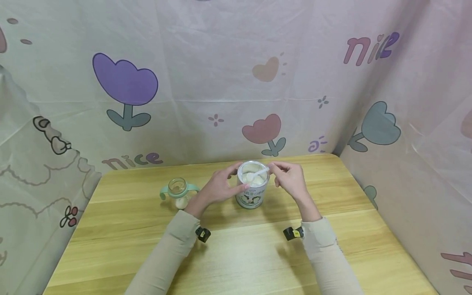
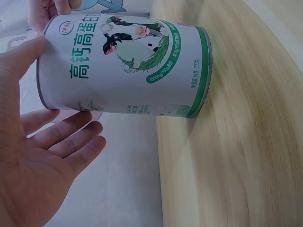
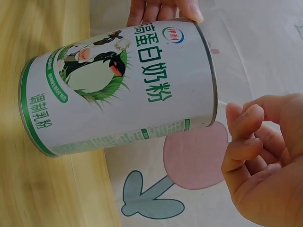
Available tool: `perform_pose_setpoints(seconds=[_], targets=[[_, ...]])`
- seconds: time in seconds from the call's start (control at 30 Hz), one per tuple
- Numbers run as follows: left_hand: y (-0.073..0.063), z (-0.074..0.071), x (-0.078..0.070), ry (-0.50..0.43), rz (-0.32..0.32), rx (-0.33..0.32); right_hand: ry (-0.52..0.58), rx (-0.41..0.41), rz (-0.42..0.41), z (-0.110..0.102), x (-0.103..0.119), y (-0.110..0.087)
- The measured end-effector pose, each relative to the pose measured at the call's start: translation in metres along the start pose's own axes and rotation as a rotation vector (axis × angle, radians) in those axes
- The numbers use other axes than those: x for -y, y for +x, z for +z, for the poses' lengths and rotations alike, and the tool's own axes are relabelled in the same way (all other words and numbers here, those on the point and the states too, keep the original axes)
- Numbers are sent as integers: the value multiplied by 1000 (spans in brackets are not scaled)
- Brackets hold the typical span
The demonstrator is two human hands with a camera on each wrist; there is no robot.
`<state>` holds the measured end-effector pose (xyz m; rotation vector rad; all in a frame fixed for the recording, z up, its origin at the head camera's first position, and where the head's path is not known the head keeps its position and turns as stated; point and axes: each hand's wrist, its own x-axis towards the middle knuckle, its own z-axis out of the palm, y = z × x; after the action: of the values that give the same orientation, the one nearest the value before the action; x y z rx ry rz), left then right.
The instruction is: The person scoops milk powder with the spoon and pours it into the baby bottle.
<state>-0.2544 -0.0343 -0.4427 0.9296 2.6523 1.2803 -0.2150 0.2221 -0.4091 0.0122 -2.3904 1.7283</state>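
Observation:
A white and green milk powder can (image 1: 250, 199), printed with a cow, stands upright on the wooden table without a lid. Pale powder (image 1: 259, 180) shows inside it. My left hand (image 1: 220, 186) holds the can near its top rim, thumb at the front and fingers around the left side. In the left wrist view the can's label (image 2: 128, 52) faces the camera. My right hand (image 1: 291, 179) pinches the handle of a white scoop (image 1: 261, 171) over the can's opening. The scoop's bowl lies within the rim; the right wrist view hides most of it behind the can (image 3: 118, 90).
Left of the can stands a baby bottle (image 1: 177, 193) with green handles, open at the top, with something whitish low inside. The wooden table (image 1: 236, 254) meets a printed cloth backdrop (image 1: 206, 82) behind, with more cloth at both sides.

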Motion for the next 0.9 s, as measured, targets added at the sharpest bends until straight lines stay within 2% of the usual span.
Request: perform_pose_setpoints(seconds=[0.27,0.53,0.77,0.9], targets=[[1,-3,-1,44,-6,13,182,-55,116,-2,1,2],[-1,-9,-1,50,5,18,264,-81,143,-3,2,2],[-8,-23,3,89,-64,-56,332,-88,146,-4,7,4],[-14,-34,4,79,-79,-96,358,-85,139,-1,11,3]])
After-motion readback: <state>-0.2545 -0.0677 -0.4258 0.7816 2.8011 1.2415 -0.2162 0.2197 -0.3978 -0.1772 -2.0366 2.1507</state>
